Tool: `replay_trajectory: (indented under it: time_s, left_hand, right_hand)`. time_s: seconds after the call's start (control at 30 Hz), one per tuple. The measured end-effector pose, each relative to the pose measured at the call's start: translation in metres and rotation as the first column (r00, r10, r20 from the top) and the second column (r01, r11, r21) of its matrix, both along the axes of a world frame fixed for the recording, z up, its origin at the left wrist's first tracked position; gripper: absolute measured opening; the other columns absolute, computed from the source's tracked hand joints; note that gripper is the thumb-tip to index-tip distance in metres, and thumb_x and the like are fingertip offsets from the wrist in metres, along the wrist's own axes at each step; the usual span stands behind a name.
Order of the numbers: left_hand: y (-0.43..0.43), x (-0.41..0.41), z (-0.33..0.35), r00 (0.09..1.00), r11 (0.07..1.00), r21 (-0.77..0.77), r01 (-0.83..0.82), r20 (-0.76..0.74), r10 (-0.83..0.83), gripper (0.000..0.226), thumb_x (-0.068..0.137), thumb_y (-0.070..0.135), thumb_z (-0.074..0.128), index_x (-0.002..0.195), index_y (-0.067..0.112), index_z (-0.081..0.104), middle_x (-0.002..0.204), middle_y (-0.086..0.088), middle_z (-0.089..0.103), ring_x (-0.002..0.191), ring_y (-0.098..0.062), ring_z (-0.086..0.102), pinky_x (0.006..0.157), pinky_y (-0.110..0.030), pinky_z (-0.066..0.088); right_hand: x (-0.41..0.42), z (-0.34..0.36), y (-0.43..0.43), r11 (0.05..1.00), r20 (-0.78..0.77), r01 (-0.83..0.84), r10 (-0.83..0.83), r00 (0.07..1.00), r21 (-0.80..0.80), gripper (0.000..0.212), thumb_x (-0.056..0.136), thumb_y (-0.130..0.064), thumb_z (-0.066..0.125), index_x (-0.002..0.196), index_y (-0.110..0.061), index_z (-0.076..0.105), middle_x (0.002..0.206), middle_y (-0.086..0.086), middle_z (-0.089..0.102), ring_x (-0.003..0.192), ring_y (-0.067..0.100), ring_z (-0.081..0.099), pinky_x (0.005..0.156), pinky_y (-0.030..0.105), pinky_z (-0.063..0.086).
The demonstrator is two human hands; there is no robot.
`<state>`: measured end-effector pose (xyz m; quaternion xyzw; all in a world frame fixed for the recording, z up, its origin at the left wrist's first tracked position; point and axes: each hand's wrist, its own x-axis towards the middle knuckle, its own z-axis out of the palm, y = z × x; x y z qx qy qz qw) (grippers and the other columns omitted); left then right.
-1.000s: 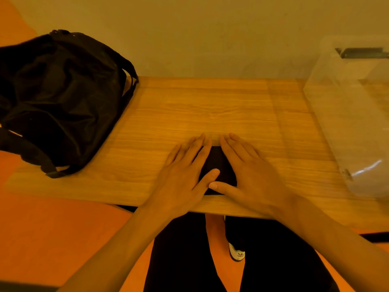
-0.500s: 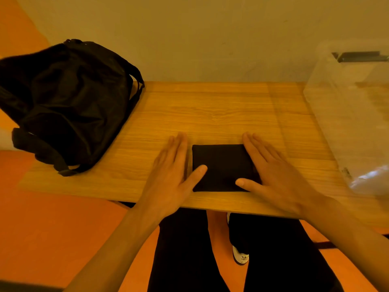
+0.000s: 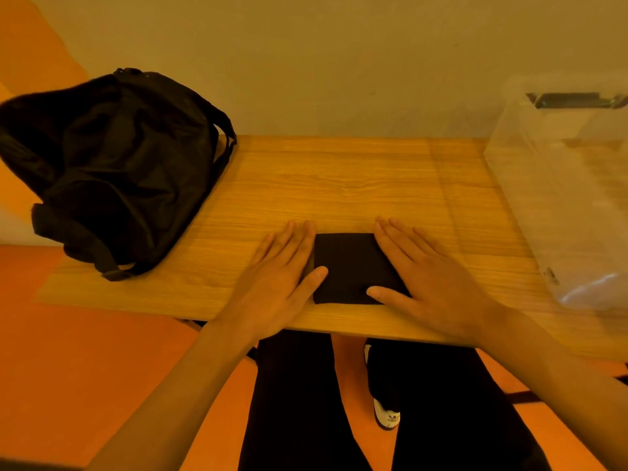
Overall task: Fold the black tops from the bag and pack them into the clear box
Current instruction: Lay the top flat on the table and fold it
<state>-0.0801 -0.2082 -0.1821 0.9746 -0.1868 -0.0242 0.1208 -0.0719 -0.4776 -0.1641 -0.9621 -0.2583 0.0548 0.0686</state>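
Observation:
A black top (image 3: 350, 266), folded into a small flat rectangle, lies near the front edge of the wooden table (image 3: 339, 185). My left hand (image 3: 282, 277) lies flat at its left edge, fingers straight, thumb resting on the cloth. My right hand (image 3: 428, 277) lies flat over its right edge, thumb on the cloth. The black bag (image 3: 112, 171) sits on the table's left end. The clear box (image 3: 564, 192) stands at the right end, apart from both hands.
A plain wall runs behind the table. Below the front edge are my legs in black trousers and a white shoe (image 3: 385, 416) on the orange floor. Bare wood lies between the bag and the box.
My hands have slid apart from the middle of the folded top to its left and right edges, uncovering it. The view has shifted a little.

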Motion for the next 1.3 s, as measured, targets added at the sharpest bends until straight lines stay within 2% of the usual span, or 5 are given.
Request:
replay_trajectory:
  time_s: [0.17, 0.37, 0.67, 0.97, 1.3]
  left_hand:
    - [0.008, -0.008, 0.019, 0.985, 0.964, -0.204, -0.172, -0.023, 0.171, 0.093, 0.089, 0.079, -0.005, 0.162, 0.023, 0.009, 0.17, 0.008, -0.002, 0.155, -0.005, -0.007, 0.127, -0.032, 0.001]
    - [-0.023, -0.011, 0.033, 0.956, 0.885, -0.366, -0.289, -0.053, 0.29, 0.061, 0.096, 0.062, 0.041, 0.138, 0.02, 0.058, 0.124, 0.005, 0.063, 0.114, -0.012, 0.057, 0.098, -0.037, 0.051]
    - [-0.048, 0.016, 0.035, 0.938, 0.822, -0.456, -0.34, -0.22, 0.266, 0.034, 0.106, 0.037, 0.049, 0.135, 0.025, 0.063, 0.12, 0.002, 0.059, 0.109, -0.012, 0.058, 0.093, -0.032, 0.053]
    - [-0.063, 0.04, 0.035, 0.967, 0.79, -0.558, -0.255, -0.134, 0.218, 0.028, 0.102, 0.024, 0.059, 0.128, 0.021, 0.069, 0.116, 0.007, 0.058, 0.092, 0.002, 0.056, 0.076, -0.001, 0.042]
    - [-0.072, 0.052, 0.029, 0.975, 0.732, -0.645, -0.221, -0.151, 0.162, 0.022, 0.092, 0.01, 0.073, 0.113, 0.016, 0.077, 0.109, 0.004, 0.076, 0.101, -0.002, 0.069, 0.093, -0.02, 0.054]
  right_hand:
    - [-0.001, 0.011, -0.014, 0.981, -0.022, 0.104, -0.102, 0.995, 0.165, 0.092, 0.084, -0.084, 0.007, 0.159, -0.031, -0.008, 0.165, -0.014, -0.013, 0.15, 0.0, -0.019, 0.122, 0.026, -0.011]
    - [0.013, 0.019, -0.004, 0.98, -0.026, 0.061, -0.057, 0.998, 0.189, 0.084, 0.089, -0.078, 0.01, 0.16, -0.035, 0.013, 0.168, -0.008, 0.01, 0.154, 0.011, 0.007, 0.124, 0.035, 0.014]
    - [0.011, 0.019, -0.005, 0.978, -0.045, 0.13, -0.124, 0.991, 0.165, 0.058, 0.1, -0.056, 0.038, 0.148, -0.024, 0.046, 0.14, -0.002, 0.057, 0.125, 0.015, 0.05, 0.103, 0.033, 0.044]
    - [-0.007, 0.024, -0.005, 0.936, -0.024, 0.249, -0.252, 0.968, 0.249, 0.056, 0.101, -0.05, 0.048, 0.151, -0.026, 0.041, 0.146, -0.003, 0.052, 0.132, 0.016, 0.047, 0.106, 0.032, 0.041]
    - [-0.036, 0.019, -0.003, 0.919, -0.008, 0.324, -0.331, 0.944, 0.224, 0.054, 0.102, -0.051, 0.045, 0.149, -0.024, 0.046, 0.141, -0.004, 0.057, 0.128, 0.016, 0.051, 0.101, 0.029, 0.042]
